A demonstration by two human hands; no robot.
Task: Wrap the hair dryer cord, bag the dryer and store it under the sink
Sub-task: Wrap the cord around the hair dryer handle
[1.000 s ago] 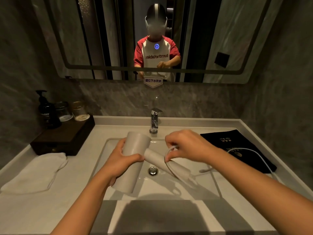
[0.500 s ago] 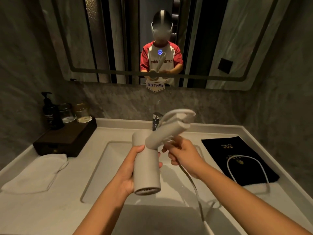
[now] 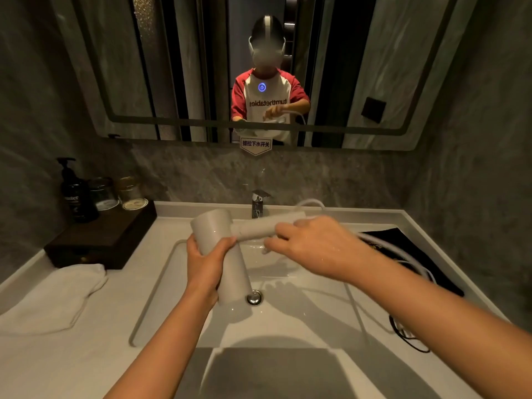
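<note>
A pale grey hair dryer [image 3: 230, 272] hangs over the white sink basin [image 3: 288, 318]. My left hand [image 3: 205, 263] grips its barrel, which slants down toward the drain. Its handle [image 3: 259, 228] points right, toward the faucet. My right hand [image 3: 311, 243] is over the end of the handle, fingers closed on the white cord [image 3: 403, 251]. The cord loops up behind that hand and trails right over a black bag [image 3: 408, 254] lying flat on the counter.
A chrome faucet [image 3: 259, 203] stands behind the basin and a drain plug [image 3: 254, 297] sits in it. A dark tray [image 3: 106, 237] with a pump bottle [image 3: 75, 194] and two jars is at left, a folded white towel [image 3: 49, 295] before it. A black drawstring [image 3: 408, 335] lies at right.
The dryer has come down from an upright, raised pose to a tilt over the basin, handle now pointing right. My right hand has carried the cord around the handle end.
</note>
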